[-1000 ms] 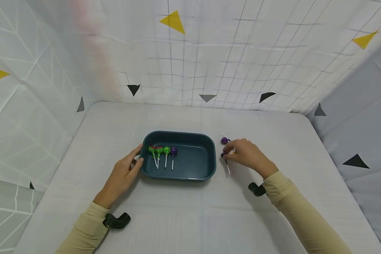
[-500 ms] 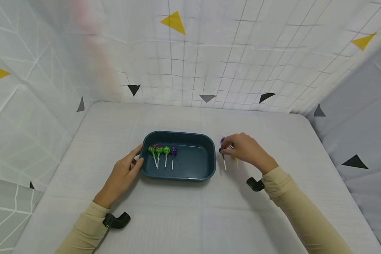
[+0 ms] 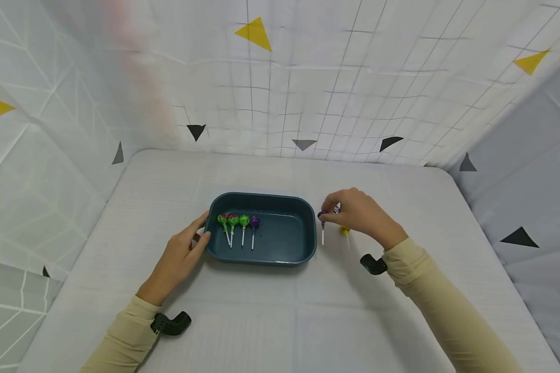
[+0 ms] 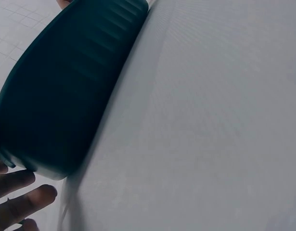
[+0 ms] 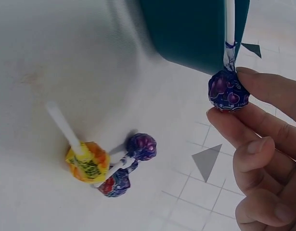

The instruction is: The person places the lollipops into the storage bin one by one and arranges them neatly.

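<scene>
My right hand (image 3: 357, 212) pinches a purple-wrapped lollipop (image 5: 228, 91) by its candy head between thumb and fingertips, just right of the tray; in the right wrist view its white stick points up the picture. A dark teal tray (image 3: 287, 254) stands on the table. Inside it, at the left, several lollipops lie in a row: green-wrapped ones (image 3: 245, 221) and one purple-wrapped (image 3: 254, 223) at the row's right end. My left hand (image 3: 175, 261) rests against the tray's left end, fingers extended along the wall.
On the table below the right hand lie a yellow-wrapped lollipop (image 5: 87, 162) and two dark purple-blue wrapped ones, one (image 5: 141, 146) beside the other (image 5: 115, 184). A patterned white curtain (image 3: 308, 77) rises behind the table.
The right hand has lifted the purple lollipop and carried it left toward the tray's right rim, uncovering the yellow lollipop. The left hand and the tray have stayed in place.
</scene>
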A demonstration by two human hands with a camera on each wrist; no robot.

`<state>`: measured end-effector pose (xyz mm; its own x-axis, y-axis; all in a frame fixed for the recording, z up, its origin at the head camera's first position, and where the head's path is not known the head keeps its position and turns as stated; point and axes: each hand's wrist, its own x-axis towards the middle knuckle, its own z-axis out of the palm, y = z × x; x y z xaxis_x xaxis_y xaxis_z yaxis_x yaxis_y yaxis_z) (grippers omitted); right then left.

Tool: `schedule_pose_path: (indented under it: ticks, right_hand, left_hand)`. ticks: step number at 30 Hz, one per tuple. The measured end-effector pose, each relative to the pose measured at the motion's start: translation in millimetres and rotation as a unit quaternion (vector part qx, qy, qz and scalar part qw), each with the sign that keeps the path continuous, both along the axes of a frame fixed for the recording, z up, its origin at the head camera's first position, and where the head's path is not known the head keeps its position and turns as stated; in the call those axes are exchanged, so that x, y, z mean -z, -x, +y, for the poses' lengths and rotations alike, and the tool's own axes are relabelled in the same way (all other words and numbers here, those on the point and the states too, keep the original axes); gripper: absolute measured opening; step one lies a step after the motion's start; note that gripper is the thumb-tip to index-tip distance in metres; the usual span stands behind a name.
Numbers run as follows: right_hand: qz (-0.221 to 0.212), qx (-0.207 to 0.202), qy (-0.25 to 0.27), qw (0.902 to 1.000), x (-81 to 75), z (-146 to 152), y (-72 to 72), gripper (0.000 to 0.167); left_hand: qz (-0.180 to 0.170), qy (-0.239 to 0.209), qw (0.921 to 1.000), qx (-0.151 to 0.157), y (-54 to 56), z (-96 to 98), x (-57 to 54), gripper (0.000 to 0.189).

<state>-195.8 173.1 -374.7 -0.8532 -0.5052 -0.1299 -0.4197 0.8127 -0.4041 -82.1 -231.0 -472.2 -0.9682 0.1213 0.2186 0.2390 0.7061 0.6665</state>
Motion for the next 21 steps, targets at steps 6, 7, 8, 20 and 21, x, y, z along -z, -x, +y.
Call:
schedule_pose_path:
  ticks: [6, 7, 8, 20, 21]
  right_hand:
    - [-0.001, -0.007, 0.003, 1.0000, -5.2, -6.3, 1.7, 0.012]
    - [0.000, -0.009, 0.003, 1.0000, -6.0, -7.6, 1.8, 0.012]
    - [0.001, -0.011, 0.003, 0.9999, -6.8, -9.0, 1.9, 0.012]
    - [0.003, -0.031, -0.014, 0.9994, -11.9, -28.4, 1.5, 0.013]
    - [0.002, -0.033, -0.016, 0.9993, -11.9, -30.2, 1.7, 0.013]
  left_hand:
    - [0.003, 0.001, 1.0000, 0.001, -0.2, -0.5, 0.1, 0.053]
    - [0.002, 0.001, 1.0000, 0.000, -0.1, -0.7, 0.3, 0.053]
    - [0.002, 0.002, 1.0000, -0.001, -0.1, -0.7, 0.4, 0.053]
    - [0.001, -0.002, 1.0000, 0.000, 0.4, 0.4, 0.4, 0.052]
    - [-0.001, -0.001, 1.0000, 0.000, 0.6, 0.3, 0.5, 0.052]
